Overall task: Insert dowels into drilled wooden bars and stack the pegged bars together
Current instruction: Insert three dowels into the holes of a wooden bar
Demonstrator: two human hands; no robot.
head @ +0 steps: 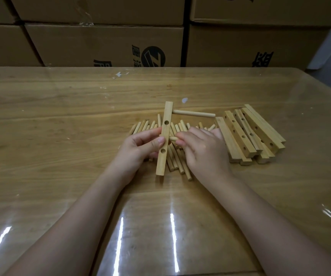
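My left hand (140,148) grips a drilled wooden bar (165,134) held nearly upright over the table. One dowel (194,113) sticks out of the bar's top hole to the right. Two empty holes show on the bar's face. My right hand (202,148) pinches a second dowel (173,138), its tip at the bar's right side between those holes. A pile of loose dowels (178,162) lies on the table under both hands.
A heap of drilled wooden bars (248,134) lies to the right of my right hand. The work sits on a glossy wooden table (61,116). Stacked cardboard boxes (104,44) form a wall behind the table's far edge.
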